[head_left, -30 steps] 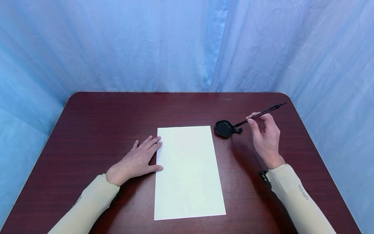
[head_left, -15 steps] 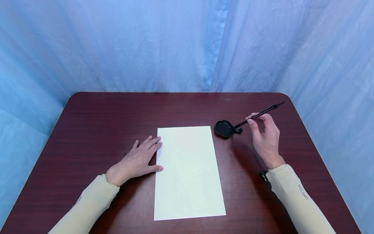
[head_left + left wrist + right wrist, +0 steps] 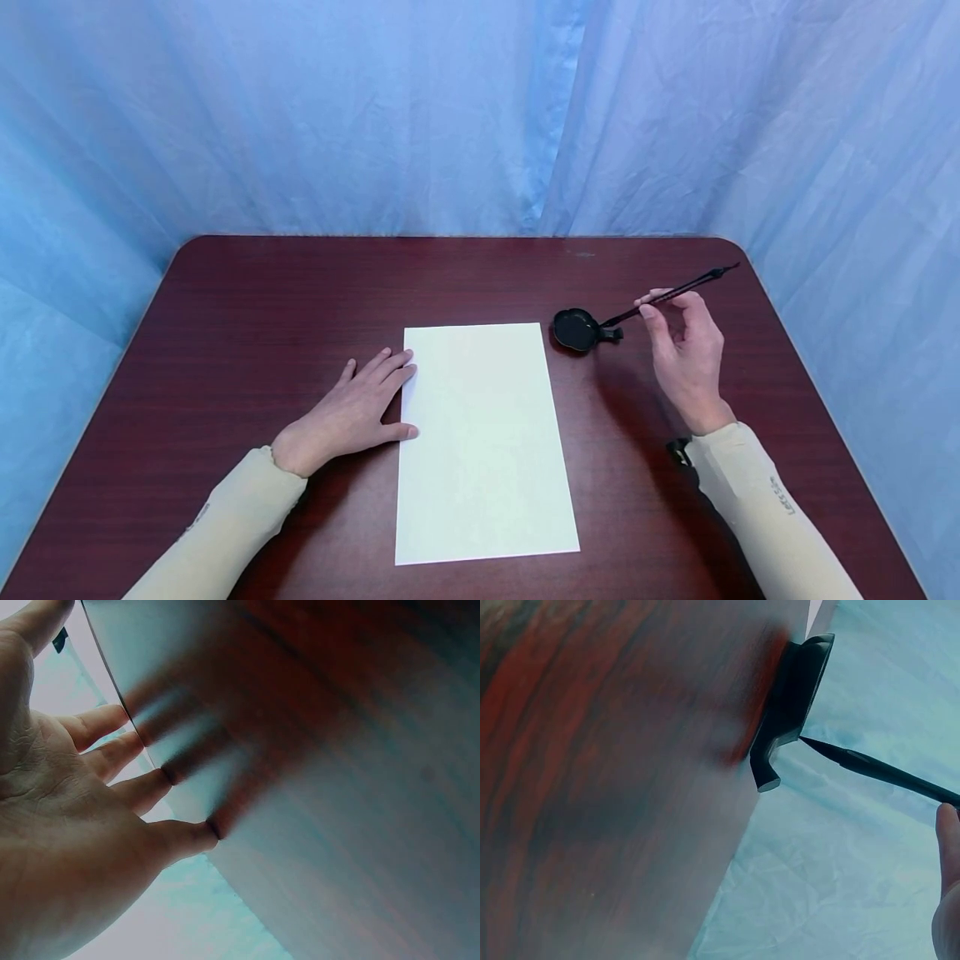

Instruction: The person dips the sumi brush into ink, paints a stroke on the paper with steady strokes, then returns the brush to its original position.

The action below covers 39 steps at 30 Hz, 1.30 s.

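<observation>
My left hand (image 3: 348, 415) lies with spread, straight fingers at the left edge of a blank white sheet of paper (image 3: 483, 450), its thumb and nearest fingertips on the paper. In the left wrist view the fingertips of that hand (image 3: 75, 787) touch the table. A dark writing brush (image 3: 678, 291) is pinched between the thumb and fingers of my right hand (image 3: 688, 358), slanting up to the right. The brush's pointed tip meets the rim of a small black ink dish (image 3: 575, 331) with a short handle. The right wrist view shows the tip of the brush (image 3: 877, 766) against the dish (image 3: 795, 690).
The dark red-brown wooden table (image 3: 300, 283) has rounded far corners. Pale blue curtains (image 3: 360, 117) hang behind it and along both sides. The ink dish stands just right of the paper's upper right corner.
The right hand and the brush's upper end have shifted slightly to the right, while the tip stays at the dish rim. The left hand, paper and dish have not moved.
</observation>
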Each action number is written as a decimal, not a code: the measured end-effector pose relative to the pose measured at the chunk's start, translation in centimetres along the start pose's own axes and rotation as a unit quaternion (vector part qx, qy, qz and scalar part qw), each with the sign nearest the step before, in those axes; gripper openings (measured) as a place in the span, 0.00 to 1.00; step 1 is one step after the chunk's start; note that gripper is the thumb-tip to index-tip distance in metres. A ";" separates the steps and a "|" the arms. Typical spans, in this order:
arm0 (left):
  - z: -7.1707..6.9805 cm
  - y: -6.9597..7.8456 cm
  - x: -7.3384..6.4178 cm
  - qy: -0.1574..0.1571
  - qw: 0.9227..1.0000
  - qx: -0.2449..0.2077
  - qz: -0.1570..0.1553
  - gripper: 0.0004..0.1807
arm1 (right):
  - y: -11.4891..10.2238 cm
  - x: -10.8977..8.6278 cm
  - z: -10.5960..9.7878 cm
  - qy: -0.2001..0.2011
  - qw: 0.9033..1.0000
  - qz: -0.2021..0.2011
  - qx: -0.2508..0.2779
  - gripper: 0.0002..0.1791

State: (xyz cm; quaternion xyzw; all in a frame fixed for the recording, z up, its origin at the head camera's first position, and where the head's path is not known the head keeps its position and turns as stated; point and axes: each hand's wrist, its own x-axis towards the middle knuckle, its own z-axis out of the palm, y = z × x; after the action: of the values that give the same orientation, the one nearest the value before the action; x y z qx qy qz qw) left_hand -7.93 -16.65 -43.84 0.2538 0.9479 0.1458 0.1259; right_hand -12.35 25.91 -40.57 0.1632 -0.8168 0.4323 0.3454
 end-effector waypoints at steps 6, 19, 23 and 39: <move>0.1 0.0 0.1 0.001 1.000 -0.001 0.000 0.49 | -0.4 0.0 -0.2 0.003 1.000 -0.009 0.004 0.16; 0.0 0.2 0.0 -0.004 1.000 0.000 -0.005 0.49 | -1.8 -0.2 -0.3 0.002 0.999 -0.004 0.052 0.15; 0.0 0.2 0.0 -0.004 1.000 0.000 -0.004 0.49 | -2.1 -0.3 -0.2 0.006 0.998 -0.002 0.068 0.15; -0.1 0.1 0.2 -0.012 1.000 -0.003 -0.008 0.50 | -4.1 -0.3 0.7 0.004 0.986 0.005 0.169 0.13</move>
State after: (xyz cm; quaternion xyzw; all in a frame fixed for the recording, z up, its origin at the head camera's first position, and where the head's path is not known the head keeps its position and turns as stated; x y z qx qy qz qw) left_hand -8.08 -16.48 -43.77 0.2479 0.9479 0.1444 0.1387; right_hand -10.17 22.97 -38.66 0.2134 -0.7314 0.5664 0.3142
